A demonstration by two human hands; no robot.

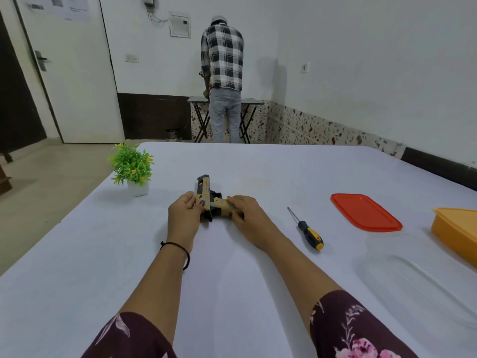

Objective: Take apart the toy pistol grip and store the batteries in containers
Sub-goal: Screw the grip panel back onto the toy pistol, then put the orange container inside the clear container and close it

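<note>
A yellow and black toy pistol (209, 197) lies on the white table (232, 267) in the middle, barrel pointing away from me. My left hand (183, 210) grips its rear end from the left. My right hand (245, 210) grips the pistol grip, which points right. A black and yellow screwdriver (308, 229) lies to the right of my hands, untouched. An orange-red lid (365, 211) lies flat further right. A yellow container (459, 232) stands at the right edge, and a clear plastic container (418, 275) sits in front of it. No batteries show.
A small green potted plant (133, 167) stands at the table's far left. Beyond the table a person in a checked shirt (223, 73) stands with their back to me at a small folding table (224, 100). A white door (69, 73) is at the left.
</note>
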